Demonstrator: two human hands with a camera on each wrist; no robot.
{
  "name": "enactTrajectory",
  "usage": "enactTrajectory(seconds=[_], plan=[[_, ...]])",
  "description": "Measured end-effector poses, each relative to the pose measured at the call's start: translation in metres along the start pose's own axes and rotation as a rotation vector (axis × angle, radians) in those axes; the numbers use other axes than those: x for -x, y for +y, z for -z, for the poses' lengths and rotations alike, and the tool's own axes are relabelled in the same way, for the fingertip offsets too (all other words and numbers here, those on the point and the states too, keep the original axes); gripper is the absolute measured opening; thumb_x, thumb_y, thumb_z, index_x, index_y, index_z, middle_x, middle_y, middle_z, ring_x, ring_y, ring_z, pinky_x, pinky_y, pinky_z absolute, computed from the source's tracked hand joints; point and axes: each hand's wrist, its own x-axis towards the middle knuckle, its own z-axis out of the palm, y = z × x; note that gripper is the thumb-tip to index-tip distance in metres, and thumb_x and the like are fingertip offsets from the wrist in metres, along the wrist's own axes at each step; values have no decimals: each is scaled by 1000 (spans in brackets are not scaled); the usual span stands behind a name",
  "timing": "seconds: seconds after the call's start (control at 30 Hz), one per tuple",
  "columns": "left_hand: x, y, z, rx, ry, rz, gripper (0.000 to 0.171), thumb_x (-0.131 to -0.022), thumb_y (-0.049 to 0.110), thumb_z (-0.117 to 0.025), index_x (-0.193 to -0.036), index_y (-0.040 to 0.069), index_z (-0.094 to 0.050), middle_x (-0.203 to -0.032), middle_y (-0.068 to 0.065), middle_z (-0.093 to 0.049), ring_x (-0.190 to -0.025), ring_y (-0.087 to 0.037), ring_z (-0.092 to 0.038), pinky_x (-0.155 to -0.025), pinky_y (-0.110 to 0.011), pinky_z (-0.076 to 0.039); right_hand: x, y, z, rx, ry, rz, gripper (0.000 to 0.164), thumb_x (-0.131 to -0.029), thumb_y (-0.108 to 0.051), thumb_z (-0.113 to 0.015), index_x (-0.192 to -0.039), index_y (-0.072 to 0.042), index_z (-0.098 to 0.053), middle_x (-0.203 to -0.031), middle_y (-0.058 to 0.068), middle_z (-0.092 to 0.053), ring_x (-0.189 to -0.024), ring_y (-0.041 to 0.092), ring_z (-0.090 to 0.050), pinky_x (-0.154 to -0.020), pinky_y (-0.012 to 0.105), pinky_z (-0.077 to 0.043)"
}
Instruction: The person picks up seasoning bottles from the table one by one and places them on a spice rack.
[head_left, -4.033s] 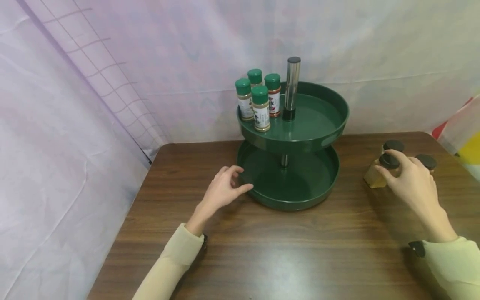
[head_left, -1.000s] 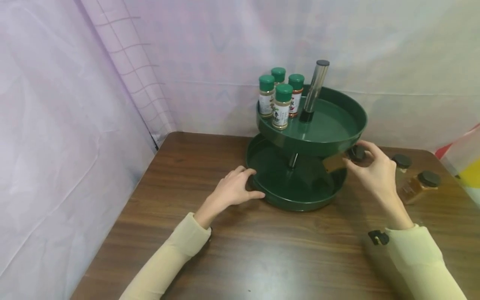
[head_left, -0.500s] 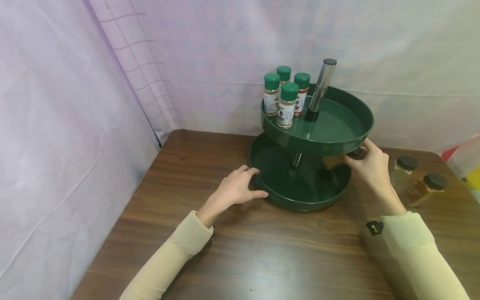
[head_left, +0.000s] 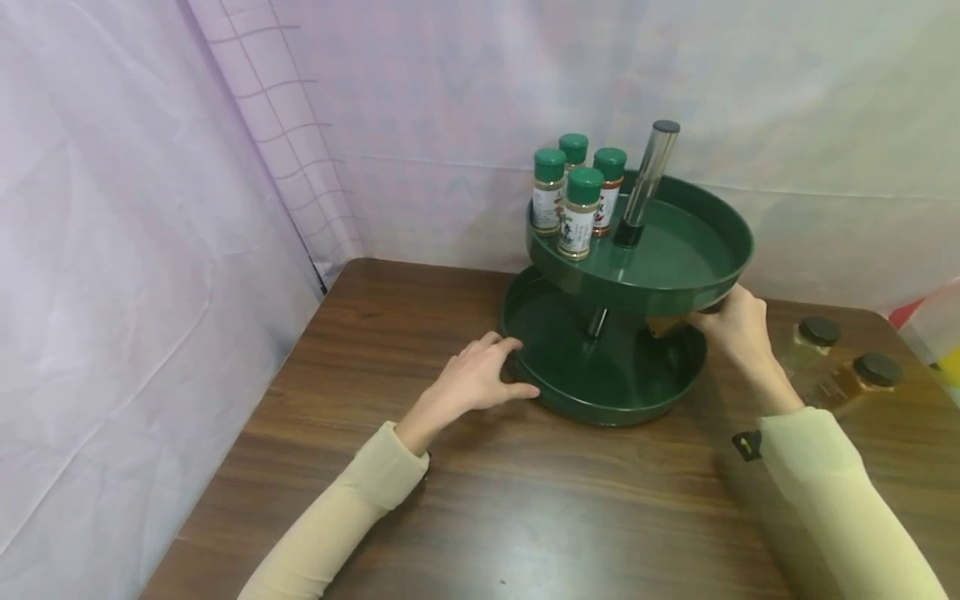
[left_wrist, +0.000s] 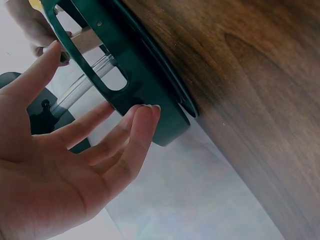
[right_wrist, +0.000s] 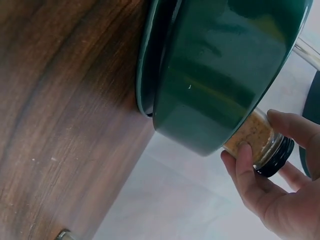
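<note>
Right hand (head_left: 738, 329) pinches tilted jar (right_wrist: 253, 134); tight clearance under upper tray (head_left: 637, 293) could knock it loose; left hand's (head_left: 476, 377) fingers apart

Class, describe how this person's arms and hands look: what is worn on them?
Both arms wear long, plain, pale yellowish sleeves, the left sleeve and right sleeve each ending in a wide cuff. A small black item with a yellowish mark shows beside the right cuff. The left hand and right hand wear no gloves.

Black-lidded jar (right_wrist: 256, 134) of orange-brown contents, tilted between the green rack (head_left: 626, 292) tiers
</note>
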Motion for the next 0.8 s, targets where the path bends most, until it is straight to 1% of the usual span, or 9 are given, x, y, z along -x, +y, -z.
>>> enactTrajectory(seconds=[0.1, 0.2, 0.27, 0.33, 0.43, 0.53, 0.6, 0.7, 0.8], plan=[[1, 0, 0, 2, -2, 3, 78, -87, 51, -76, -148, 10, -50, -146, -17, -49, -127, -37, -52, -100, -55, -46, -3, 2, -3, 8, -2, 25, 32, -87, -18, -75, -99, 10, -63, -91, 34, -67, -81, 51, -63, -73, 65, -48], [1, 0, 1, -1, -6, 5, 79, -87, 52, -76, -149, 10, -49, -147, -17, -48, -128, -37, -52, -101, -55, -46, -6, 4, -6, 21, -1, 58, 26, -89, -18, -72, -86, 6, -62, -75, 27, -65, -64, 40, -59, -63, 57, -48], [1, 0, 1, -2, -8, 5, 79, -88, 52, -75, -149, 10, -48, -148, -16, -48, -128, -37, -52, -101, -55, -46, -8, 4, -8, 27, 5, 80, 25, -89, -18, -70, -86, 6, -61, -74, 24, -64, -61, 36, -57, -60, 53, -46], [1, 0, 0, -2, -10, 6, 80, -88, 52, -75, -150, 10, -48, -148, -16, -48, -128, -36, -52, -101, -55, -46, -10, 4, -9, 25, 7, 103, 26, -89, -17, -69, -92, 8, -62, -79, 27, -65, -64, 39, -58, -62, 54, -46], [2, 1, 0, 4, -11, 7, 80, -88, 52, -75, -150, 10, -47, -148, -16, -47, -128, -36, -52, -101, -55, -46, -12, 3, -11, 16, 19, 149, 34, -86, -14, -69, -105, 14, -61, -93, 36, -64, -77, 49, -61, -69, 62, -45], [1, 1, -1, 10, -15, 5, 80, -88, 51, -75, -151, 10, -47, -149, -16, -47, -128, -37, -51, -101, -56, -46, -13, 2, -13, -5, 33, 196, 36, -84, -9, -69, -107, 17, -59, -99, 39, -62, -88, 55, -61, -76, 68, -44], [1, 1, -1, 13, -18, 5, 80, -88, 51, -75, -151, 10, -46, -149, -16, -46, -129, -37, -51, -101, -57, -45, -13, 2, -14, -37, 33, 214, 36, -84, -4, -68, -110, 18, -58, -101, 39, -61, -92, 56, -60, -78, 68, -44], [1, 1, 0, 14, -20, 7, 80, -88, 50, -75, -151, 11, -46, -149, -16, -46, -129, -37, -50, -101, -57, -45, -13, 1, -15, -93, 18, 206, 39, -85, 0, -67, -117, 17, -55, -108, 38, -59, -100, 56, -58, -82, 68, -44], [0, 0, 0, 12, -21, 11, 79, -89, 50, -75, -151, 11, -46, -149, -16, -46, -129, -36, -50, -102, -57, -44, -13, 0, -17, -113, 1, 193, 42, -85, 1, -67, -121, 18, -53, -113, 39, -58, -106, 57, -56, -85, 68, -43]])
